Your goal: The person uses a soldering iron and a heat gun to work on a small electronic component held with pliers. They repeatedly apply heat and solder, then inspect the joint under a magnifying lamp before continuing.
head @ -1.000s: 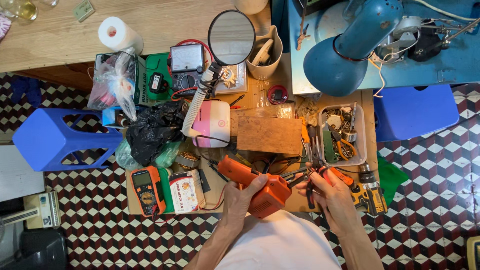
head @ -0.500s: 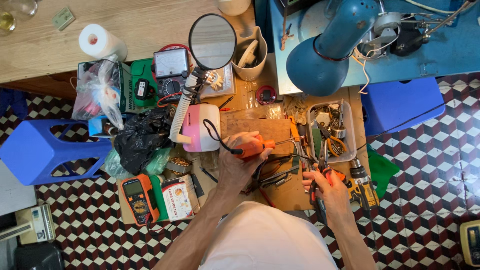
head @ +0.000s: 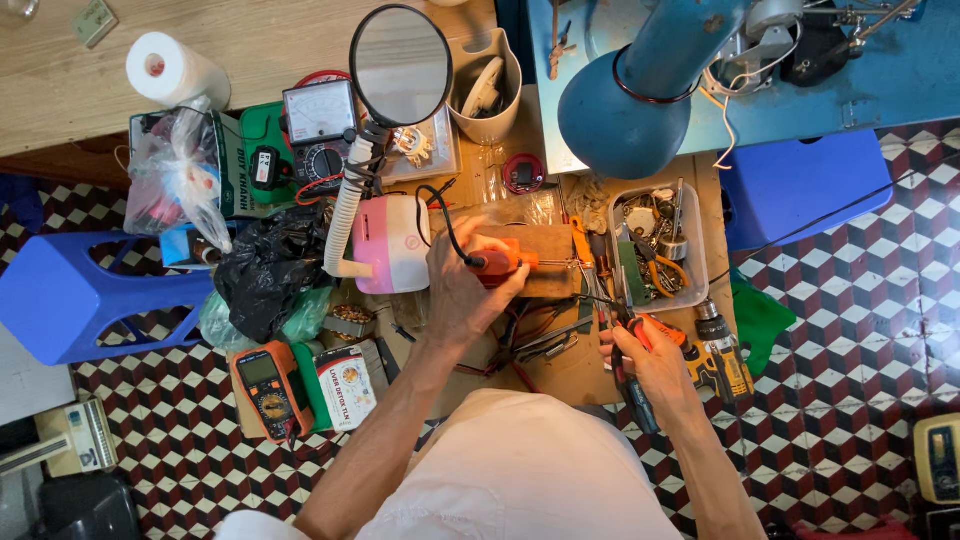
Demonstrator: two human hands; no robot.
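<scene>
Box (head: 345, 385), red-white label, btwn orange meter (head: 268, 388) & left hand (head: 462, 290).

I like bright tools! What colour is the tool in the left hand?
Orange, with a black cord: the soldering tool, seen in the head view.

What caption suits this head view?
Left hand presses an orange soldering tool toward a wooden block; right hand grips pliers.

Your cluttered bench (head: 560, 375) and its surroundings, seen from above.

You have a round magnifier mirror (head: 400, 65) on a pink base (head: 392, 243), a paper roll (head: 172, 73) at the far left, an analog meter (head: 318, 113) beside it, an orange multimeter (head: 268, 388) near the black bag (head: 270, 268), a clear parts tray (head: 657, 248), a blue lamp shade (head: 622, 125) and blue stools (head: 70, 295) over the chequered floor (head: 850, 360).
</scene>
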